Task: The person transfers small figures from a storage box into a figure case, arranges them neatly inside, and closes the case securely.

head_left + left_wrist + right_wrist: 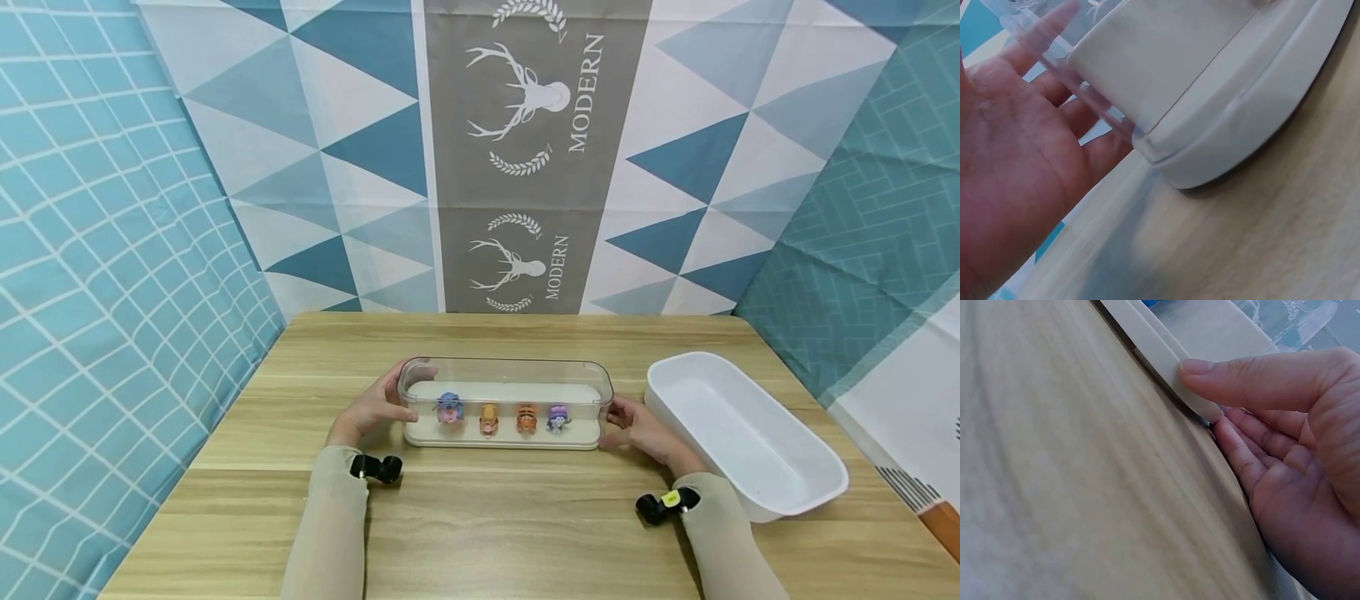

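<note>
A long display case [502, 444] with a white base and a clear cover lies across the middle of the wooden table. Behind its front wall sit a blue figurine [450, 408], a yellow-orange one [489, 421], a striped orange one [527, 419] and a purple one [557, 418]. My left hand [371, 408] holds the case's left end, thumb at the front and fingers behind the clear wall. At the opposite end, my right hand [639, 429] grips the base; the right wrist view shows the thumb [1241, 378] on its rim and the other fingers curled at its lower edge.
A white open tub [750, 433] stands at an angle on the table's right side, close to my right forearm. Patterned cloth [360, 167] hangs behind the table's back edge. Blue gridded cloth [112, 250] covers the left side.
</note>
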The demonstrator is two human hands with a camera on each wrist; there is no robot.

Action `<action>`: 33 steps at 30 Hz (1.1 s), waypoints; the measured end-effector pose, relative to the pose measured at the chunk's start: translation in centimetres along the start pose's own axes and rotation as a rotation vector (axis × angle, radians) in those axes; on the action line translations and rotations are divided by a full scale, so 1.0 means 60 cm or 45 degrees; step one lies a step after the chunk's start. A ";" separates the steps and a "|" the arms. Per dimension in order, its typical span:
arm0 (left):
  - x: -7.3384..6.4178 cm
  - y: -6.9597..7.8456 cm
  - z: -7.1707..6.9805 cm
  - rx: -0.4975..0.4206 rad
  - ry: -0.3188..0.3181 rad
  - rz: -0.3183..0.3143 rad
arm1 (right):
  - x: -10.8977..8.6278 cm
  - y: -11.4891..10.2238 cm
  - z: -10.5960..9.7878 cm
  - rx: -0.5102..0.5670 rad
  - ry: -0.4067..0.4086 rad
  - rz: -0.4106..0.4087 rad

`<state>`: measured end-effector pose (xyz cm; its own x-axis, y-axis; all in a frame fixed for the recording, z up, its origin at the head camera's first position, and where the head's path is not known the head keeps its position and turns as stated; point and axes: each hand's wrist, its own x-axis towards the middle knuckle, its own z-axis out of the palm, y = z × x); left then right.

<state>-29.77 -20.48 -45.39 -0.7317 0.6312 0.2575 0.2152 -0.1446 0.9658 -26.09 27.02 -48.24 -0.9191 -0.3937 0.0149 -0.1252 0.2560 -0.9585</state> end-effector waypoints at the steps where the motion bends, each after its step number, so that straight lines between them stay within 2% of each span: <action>1: 0.000 -0.001 -0.001 -0.014 -0.007 0.005 | 0.000 0.000 0.000 0.004 -0.001 -0.004; 5: -0.006 -0.004 -0.009 -0.041 -0.021 0.031 | -0.001 -0.001 0.002 0.019 0.005 -0.029; 12: -0.028 0.010 -0.025 0.053 0.088 0.012 | -0.001 -0.001 0.003 0.025 -0.003 -0.057; 23: -0.051 0.028 -0.043 0.076 0.117 0.036 | 0.000 -0.006 -0.001 0.023 -0.008 -0.029; 29: -0.058 0.040 -0.049 0.173 0.156 0.048 | -0.002 -0.016 -0.002 0.025 -0.070 -0.063; 33: -0.058 0.049 -0.051 0.253 0.170 0.025 | -0.006 -0.033 -0.007 0.009 -0.105 -0.057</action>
<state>-28.57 -25.43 -43.33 -0.8023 0.5215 0.2906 0.3437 0.0055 0.9391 -25.68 27.01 -46.22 -0.8786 -0.4763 0.0349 -0.1628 0.2301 -0.9595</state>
